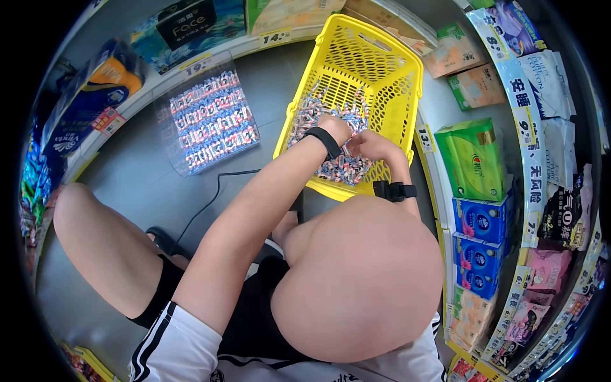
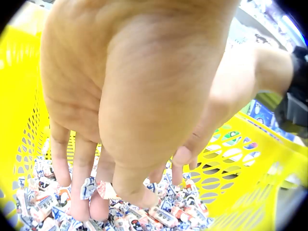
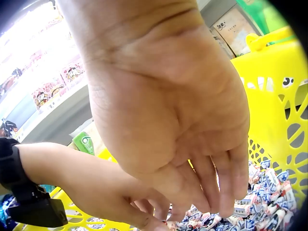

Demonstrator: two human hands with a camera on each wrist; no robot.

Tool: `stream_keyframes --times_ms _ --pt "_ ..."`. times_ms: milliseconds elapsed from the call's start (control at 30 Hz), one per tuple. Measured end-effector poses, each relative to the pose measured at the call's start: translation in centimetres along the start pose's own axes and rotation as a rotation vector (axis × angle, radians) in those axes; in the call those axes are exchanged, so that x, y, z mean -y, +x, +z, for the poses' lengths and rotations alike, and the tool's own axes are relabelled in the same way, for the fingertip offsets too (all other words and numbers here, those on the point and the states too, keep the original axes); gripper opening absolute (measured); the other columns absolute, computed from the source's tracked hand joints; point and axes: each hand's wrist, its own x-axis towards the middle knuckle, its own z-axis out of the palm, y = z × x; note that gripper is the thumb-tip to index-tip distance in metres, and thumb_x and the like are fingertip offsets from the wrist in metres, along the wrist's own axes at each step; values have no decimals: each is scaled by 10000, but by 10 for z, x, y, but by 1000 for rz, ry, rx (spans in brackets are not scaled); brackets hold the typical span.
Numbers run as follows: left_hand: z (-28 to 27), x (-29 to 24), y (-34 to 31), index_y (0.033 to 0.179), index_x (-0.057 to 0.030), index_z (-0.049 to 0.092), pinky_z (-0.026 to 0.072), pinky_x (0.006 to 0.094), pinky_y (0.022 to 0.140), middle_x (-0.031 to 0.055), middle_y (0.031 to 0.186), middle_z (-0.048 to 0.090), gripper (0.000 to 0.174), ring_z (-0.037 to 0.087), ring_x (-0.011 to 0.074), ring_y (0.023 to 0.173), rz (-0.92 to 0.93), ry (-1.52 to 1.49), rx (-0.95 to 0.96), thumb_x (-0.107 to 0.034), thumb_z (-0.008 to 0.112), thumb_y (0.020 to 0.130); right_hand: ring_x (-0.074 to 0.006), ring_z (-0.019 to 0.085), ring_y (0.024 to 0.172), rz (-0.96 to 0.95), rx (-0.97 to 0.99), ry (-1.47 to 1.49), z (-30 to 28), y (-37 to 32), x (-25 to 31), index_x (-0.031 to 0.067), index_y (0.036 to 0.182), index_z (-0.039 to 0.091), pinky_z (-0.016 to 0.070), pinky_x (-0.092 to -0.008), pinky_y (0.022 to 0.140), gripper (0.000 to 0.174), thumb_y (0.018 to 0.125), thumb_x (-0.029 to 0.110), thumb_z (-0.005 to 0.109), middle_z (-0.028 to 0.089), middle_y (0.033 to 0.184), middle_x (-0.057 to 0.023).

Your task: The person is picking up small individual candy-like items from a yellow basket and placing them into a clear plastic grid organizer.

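Candies (image 1: 347,172) in crinkly printed wrappers heap toward the near edge of our perforated yellow plastic basket (image 1: 414,105), where our left hand (image 1: 334,129) pinches one candy (image 2: 107,190), our right hand (image 1: 377,146) loosely straight-fingered beside it.

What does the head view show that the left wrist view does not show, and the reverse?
Only the head view: a clear box of neatly rowed pieces on the floor, and a black cable.

Only the left wrist view: the palm of the left hand, with a wrapped piece at its fingers.

Both: the yellow basket, the loose wrapped pieces inside it, and both hands.
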Motion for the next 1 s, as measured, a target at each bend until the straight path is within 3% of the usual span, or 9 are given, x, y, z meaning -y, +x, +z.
stream_keyframes --times_ms 67,200,300,467,533,667,700,833,1000 --pt "-2 3 -4 1071 -110 785 623 466 790 113 1027 789 354 775 325 986 -30 -41 -44 -295 900 792 -210 753 989 -61 -54 261 6 2 -2 20 1240 753 593 -339 835 329 944 59 616 786 1174 -113" --pt "-9 11 -9 1040 -163 794 626 463 785 103 980 792 252 775 327 955 8 -117 -161 -229 849 803 -189 756 974 -147 -40 427 6 -1 9 17 1178 769 592 -325 817 274 977 97 602 794 1113 -100" --pt "-35 16 -37 990 -108 792 622 475 769 129 974 791 183 774 337 919 62 -168 -166 -183 812 824 -154 742 905 -172 -100 447 2 -1 15 8 1139 770 584 -308 810 224 1003 132 643 790 984 -75" --pt "-58 28 -91 995 -32 757 605 475 760 159 965 779 212 764 359 929 29 -285 -224 -156 808 830 -146 724 890 -224 -151 450 -5 -10 45 -3 1147 770 574 -306 793 207 991 103 684 783 985 -70" --pt "-62 37 -111 1010 -9 724 601 472 788 172 961 764 207 751 376 945 57 -399 -321 -139 785 861 -118 692 761 -279 -235 462 -6 -14 59 -32 1093 774 543 -276 674 201 990 138 742 771 880 -71" --pt "-56 56 -138 1023 -3 699 591 496 813 219 1010 732 191 734 408 977 31 -423 -498 -116 768 887 -119 678 763 -342 -285 483 -7 -8 81 -46 1132 767 536 -286 683 249 990 159 759 770 892 -82" --pt "-60 58 -149 979 16 741 609 459 827 223 978 752 149 745 392 968 5 -446 -568 -101 688 901 -114 675 773 -349 -317 473 -8 -13 93 -54 1127 765 535 -277 690 259 989 164 767 767 895 -79" --pt "-55 76 -172 986 14 718 610 462 822 225 974 744 140 744 399 964 -33 -417 -717 -98 682 909 -118 684 786 -445 -406 424 -11 -16 132 -59 1128 763 564 -290 730 240 985 134 768 766 895 -79" --pt "-42 101 -205 1078 4 597 545 542 859 239 1045 693 254 662 462 1056 -95 -498 -882 -112 746 907 -128 716 823 -536 -465 440 -9 -2 179 -51 1116 770 594 -286 764 221 966 112 777 784 924 -94"
